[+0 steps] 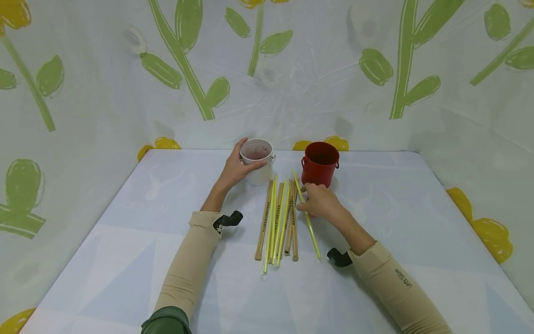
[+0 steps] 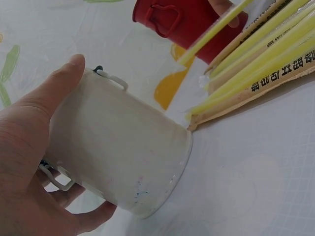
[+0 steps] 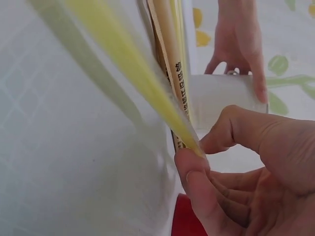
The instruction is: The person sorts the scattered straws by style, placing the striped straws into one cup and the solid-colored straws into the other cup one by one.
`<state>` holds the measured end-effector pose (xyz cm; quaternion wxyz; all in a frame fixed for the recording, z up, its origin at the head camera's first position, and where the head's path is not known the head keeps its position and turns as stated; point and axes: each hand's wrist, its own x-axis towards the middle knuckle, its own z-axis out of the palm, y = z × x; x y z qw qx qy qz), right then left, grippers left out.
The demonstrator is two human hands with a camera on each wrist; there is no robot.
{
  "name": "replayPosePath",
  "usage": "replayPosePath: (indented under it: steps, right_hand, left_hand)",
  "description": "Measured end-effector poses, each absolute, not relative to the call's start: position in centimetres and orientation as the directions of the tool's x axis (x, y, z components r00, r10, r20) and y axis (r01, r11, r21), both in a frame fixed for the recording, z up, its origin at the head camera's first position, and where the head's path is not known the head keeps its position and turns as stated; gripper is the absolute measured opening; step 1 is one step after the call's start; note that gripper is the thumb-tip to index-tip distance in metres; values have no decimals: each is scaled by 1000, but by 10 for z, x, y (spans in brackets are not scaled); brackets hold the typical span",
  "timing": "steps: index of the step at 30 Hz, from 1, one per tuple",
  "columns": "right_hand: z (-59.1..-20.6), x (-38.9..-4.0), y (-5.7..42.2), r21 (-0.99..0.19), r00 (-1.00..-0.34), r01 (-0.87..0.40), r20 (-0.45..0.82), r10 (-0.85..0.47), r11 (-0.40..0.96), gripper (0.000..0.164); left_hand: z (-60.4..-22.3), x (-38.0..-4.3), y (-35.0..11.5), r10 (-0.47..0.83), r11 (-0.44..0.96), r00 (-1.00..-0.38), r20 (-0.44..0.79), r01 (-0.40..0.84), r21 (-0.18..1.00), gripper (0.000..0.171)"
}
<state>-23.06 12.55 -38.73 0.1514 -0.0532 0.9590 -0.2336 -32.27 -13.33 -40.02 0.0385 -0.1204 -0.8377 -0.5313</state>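
A small white bucket (image 1: 262, 175) with wire handle loops stands at the back of the table. My left hand (image 1: 234, 172) grips it around the side near the rim, thumb and fingers spread about the wall in the left wrist view. A yellow straw (image 1: 311, 232) in a clear wrapper is pinched between thumb and index finger of my right hand (image 1: 323, 204). In the right wrist view this straw (image 3: 133, 64) slants above the tabletop. Left of it lie several more yellow straws (image 1: 270, 232) and paper-wrapped brown straws (image 1: 263, 227) with dark printing, side by side.
A red bucket (image 1: 318, 169) with side handle loops stands just beyond my right hand. The pale table (image 1: 137, 260) with faint triangles ends at a wall cloth (image 1: 313, 93) printed with green stems and yellow flowers.
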Motion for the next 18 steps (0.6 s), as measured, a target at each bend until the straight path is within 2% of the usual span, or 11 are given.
replayPosePath:
  steps: [9,18]
  right_hand:
    - [-381,-230,127,-492,-963,-139,-136,-234,859,52]
    - [-372,-228,134,-560,-966,-161,-79,-247,812,43]
  left_hand:
    - [-400,-321,-134,161,404,-968,192,242,882,99]
    - [-400,-321,-133,163,408,-967,197,248,879,100]
